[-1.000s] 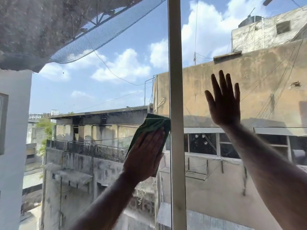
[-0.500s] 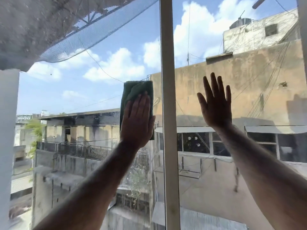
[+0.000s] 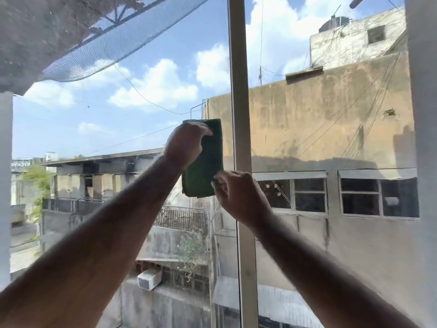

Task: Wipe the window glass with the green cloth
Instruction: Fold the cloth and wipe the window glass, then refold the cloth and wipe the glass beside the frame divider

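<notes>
The green cloth (image 3: 205, 162) hangs folded in front of the left pane of window glass (image 3: 142, 119), just left of the white centre frame bar (image 3: 241, 138). My left hand (image 3: 184, 147) grips the cloth's top edge with curled fingers. My right hand (image 3: 238, 195) pinches the cloth's lower right corner, below and right of the left hand. Whether the cloth touches the glass cannot be told.
The right pane (image 3: 331, 114) lies beyond the centre bar, bounded by a white frame (image 3: 423, 138) at the far right. A white wall edge (image 3: 4, 185) borders the left pane. Buildings and sky show through the glass.
My left hand went from pressing the cloth flat on the glass to gripping its top. My right hand left the right pane and came left to take the cloth's lower corner.
</notes>
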Demonstrator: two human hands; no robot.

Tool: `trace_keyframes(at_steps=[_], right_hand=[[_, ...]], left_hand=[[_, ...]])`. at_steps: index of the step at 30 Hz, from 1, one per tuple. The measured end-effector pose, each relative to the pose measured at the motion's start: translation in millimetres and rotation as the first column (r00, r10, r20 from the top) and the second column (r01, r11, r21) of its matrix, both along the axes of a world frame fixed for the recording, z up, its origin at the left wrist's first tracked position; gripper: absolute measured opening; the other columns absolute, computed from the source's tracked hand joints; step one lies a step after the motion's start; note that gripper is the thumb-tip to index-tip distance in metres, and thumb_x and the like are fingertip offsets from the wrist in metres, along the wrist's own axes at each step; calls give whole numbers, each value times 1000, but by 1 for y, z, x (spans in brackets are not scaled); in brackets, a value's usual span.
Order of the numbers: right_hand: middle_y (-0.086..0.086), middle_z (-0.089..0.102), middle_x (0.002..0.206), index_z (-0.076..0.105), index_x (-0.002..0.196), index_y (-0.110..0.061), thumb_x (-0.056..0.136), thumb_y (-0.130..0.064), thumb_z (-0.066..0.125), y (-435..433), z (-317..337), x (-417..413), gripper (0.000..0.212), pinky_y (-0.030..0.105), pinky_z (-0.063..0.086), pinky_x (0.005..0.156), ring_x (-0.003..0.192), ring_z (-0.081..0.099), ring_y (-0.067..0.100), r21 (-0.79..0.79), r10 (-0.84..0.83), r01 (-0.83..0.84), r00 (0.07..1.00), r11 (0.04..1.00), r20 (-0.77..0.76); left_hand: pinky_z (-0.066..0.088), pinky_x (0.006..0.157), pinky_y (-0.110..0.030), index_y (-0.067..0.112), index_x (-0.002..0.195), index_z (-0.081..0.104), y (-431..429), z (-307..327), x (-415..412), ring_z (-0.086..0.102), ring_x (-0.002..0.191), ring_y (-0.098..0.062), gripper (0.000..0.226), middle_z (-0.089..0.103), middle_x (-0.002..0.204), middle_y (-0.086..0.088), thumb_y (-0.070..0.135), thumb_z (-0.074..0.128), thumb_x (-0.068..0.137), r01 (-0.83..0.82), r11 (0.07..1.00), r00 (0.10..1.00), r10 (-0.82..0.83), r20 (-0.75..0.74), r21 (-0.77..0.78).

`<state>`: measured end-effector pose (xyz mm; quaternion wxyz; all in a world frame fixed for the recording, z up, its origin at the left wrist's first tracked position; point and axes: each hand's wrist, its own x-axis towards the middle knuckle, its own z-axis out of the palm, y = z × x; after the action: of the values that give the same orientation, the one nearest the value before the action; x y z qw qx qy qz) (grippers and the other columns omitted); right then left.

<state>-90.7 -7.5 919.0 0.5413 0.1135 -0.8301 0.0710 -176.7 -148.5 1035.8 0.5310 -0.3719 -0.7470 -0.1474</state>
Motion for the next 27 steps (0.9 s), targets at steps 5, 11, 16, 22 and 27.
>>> trace_keyframes(at_steps=[5,11,16,22,27], right_hand=[[18,80,102,71,108,-1,101,-10,63,-33,9,-17,14,37,64,80,96,80,32,-34,-332,345,923,938,196],[28,64,136,32,153,12,105,0,53,-36,13,-47,54,34,58,102,120,71,31,-135,-330,345,936,929,123],[22,71,120,54,132,6,102,-4,61,-42,13,-52,32,33,60,95,109,75,30,-285,-238,265,963,921,124],[23,76,112,66,120,5,95,1,68,-42,21,-47,26,35,62,88,102,77,33,-375,-168,234,965,897,201],[10,77,105,64,117,-9,97,-16,68,-36,18,-29,22,30,53,71,80,66,22,-518,2,93,984,850,180]], left_hand=[[57,105,-38,11,113,81,-5,25,-2,74,110,-26,33,78,119,-13,-9,63,94,63,998,992,-63,113,5],[55,105,-46,8,136,67,-3,14,-5,63,122,-34,48,66,131,-18,-9,65,91,81,996,996,-80,49,-27],[40,110,-60,15,156,42,-14,22,-10,36,146,-36,88,44,152,-15,32,86,81,-134,985,989,126,76,110],[55,96,-46,9,122,70,-8,28,-10,63,116,-38,48,69,119,-18,27,87,80,-86,986,981,59,183,142],[54,88,-39,7,115,75,-14,36,-5,64,107,-33,38,68,119,-17,20,86,80,-4,981,970,-44,241,196]])
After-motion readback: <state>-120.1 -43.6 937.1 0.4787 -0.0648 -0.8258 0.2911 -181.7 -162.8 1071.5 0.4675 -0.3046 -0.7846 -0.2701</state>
